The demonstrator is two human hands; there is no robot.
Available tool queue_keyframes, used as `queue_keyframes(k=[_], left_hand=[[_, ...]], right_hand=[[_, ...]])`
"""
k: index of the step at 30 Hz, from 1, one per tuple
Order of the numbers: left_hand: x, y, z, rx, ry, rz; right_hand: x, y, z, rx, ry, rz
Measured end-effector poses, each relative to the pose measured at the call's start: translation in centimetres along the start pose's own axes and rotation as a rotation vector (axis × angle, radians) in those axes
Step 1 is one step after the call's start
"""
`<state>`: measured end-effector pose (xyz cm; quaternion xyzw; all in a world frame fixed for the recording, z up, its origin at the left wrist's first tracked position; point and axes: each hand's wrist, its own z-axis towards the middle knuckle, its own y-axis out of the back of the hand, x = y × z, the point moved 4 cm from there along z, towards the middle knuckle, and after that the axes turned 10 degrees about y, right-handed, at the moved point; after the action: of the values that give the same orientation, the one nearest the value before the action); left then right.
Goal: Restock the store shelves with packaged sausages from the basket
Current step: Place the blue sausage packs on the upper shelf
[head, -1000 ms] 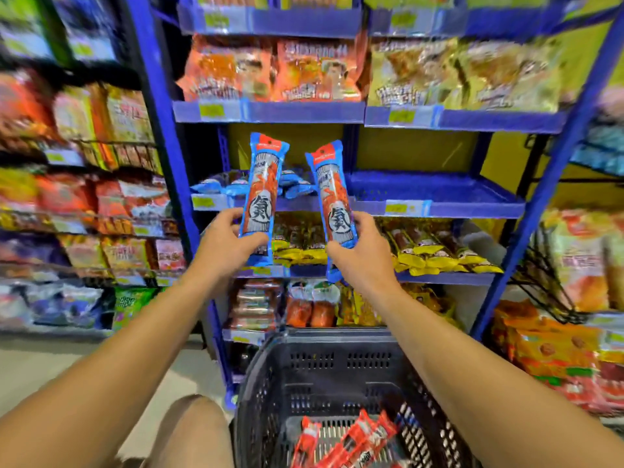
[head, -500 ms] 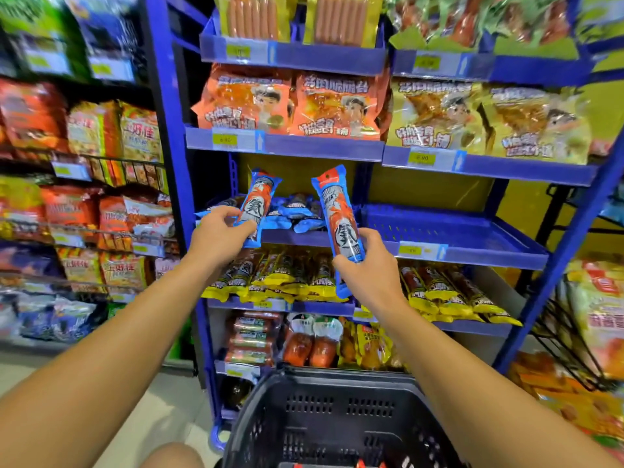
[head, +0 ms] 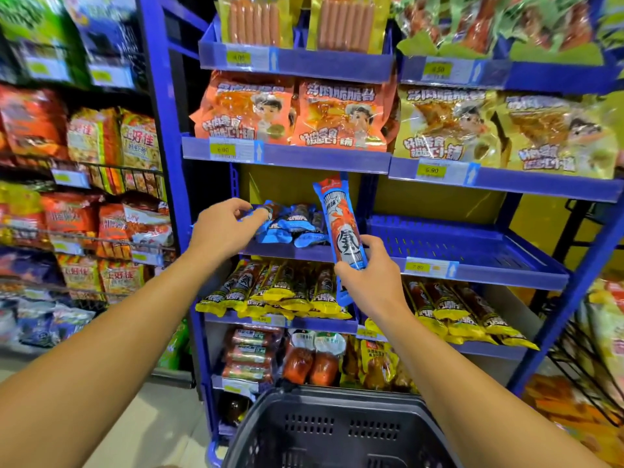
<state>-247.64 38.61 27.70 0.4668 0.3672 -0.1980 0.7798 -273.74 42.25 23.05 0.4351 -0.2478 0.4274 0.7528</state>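
A blue sausage pack (head: pixel 341 231) stands up, its low end gripped in the right hand (head: pixel 371 282), fingers (head: pixel 374 243) curled round it. At nine o'clock, the left hand (head: pixel 224 231) pinches another pack (head: pixel 261 212) onto the blue pile (head: pixel 297 224) on the shelf (head: pixel 290 253). The basket (head: pixel 337 430) waits below.
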Motion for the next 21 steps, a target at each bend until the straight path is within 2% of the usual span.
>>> queue_keyframes(k=[2, 5, 10, 21], left_hand=[[0.2, 0.8, -0.3, -0.092, -0.193, 0.204], [0.7, 0.8, -0.2, -0.040, -0.366, 0.327], [0.5, -0.4, 0.9, -0.020, -0.318, 0.394], [-0.5, -2.6, 2.9, 0.078, -0.247, 0.442]], right_hand=[[-0.3, -0.2, 0.0, 0.004, -0.012, 0.023], [-0.3, -0.3, 0.1, 0.007, -0.018, 0.057], [0.0, 0.2, 0.4, -0.023, -0.032, 0.159], [-0.4, 0.6, 0.0, -0.016, -0.054, 0.192]])
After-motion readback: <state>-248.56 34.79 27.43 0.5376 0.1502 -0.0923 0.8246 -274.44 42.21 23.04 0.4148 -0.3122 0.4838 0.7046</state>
